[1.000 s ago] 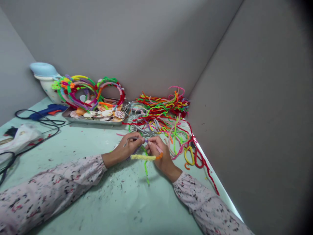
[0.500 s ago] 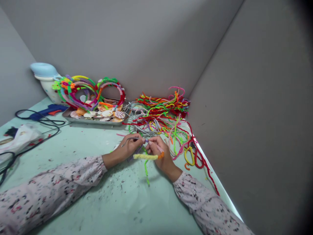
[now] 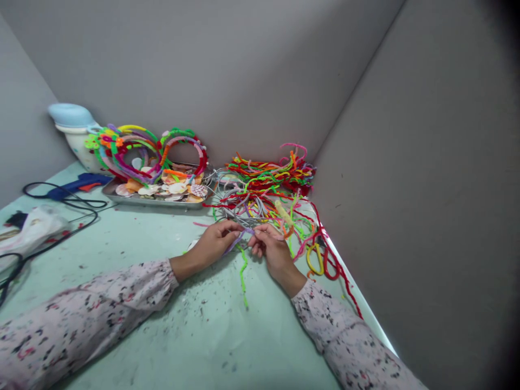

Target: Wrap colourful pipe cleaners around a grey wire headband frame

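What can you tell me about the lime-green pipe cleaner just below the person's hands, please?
The lime-green pipe cleaner is a thin, fuzzy chenille stem, bent into small kinks along its length. It runs from beneath the gap between the left hand and right hand down across the pale green tabletop. Its top end meets the purple pipe cleaner held between the hands, though whether they are joined cannot be told. Its lower end lies on or just above the tabletop.
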Demonstrator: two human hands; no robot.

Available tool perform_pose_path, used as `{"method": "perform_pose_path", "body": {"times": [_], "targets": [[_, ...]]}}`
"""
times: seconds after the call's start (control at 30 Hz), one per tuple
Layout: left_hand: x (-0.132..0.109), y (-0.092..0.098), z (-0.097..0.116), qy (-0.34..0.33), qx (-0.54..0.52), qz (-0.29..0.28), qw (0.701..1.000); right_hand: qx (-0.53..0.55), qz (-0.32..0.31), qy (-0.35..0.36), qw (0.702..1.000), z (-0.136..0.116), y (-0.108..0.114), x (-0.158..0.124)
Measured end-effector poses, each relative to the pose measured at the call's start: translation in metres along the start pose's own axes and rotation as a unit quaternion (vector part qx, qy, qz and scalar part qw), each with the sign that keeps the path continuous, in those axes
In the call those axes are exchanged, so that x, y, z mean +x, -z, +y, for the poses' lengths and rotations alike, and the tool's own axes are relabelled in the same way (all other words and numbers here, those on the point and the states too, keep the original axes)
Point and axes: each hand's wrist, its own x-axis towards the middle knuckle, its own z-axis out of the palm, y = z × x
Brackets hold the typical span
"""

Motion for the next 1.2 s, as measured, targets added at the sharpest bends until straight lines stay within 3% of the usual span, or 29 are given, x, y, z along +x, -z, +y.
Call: {"method": "perform_pose_path", "body": {"times": [0.23,0.73,0.9,1.2], "targets": [[0.002,-0.003,-0.003,0.031,-0.068,-0.017,0.997,-0.005,-0.030,-0.021,0.999,0.001,0.003,0.003],[0.001,0.000,-0.010,-0.004,-0.046,-0.016,0.999,-0.010,-0.057,-0.033,0.998,-0.001,0.004,0.002],[-0.001,0.001,-0.005,0.011,-0.069,-0.024,0.997,-0.006,-0.063,-0.035,0.997,-0.001,0.006,0.003],[-0.003,0.002,0.006,0.007,-0.010,-0.011,1.000,0.006,-0.066,-0.047,0.997,-0.005,0.006,0.002]]}}
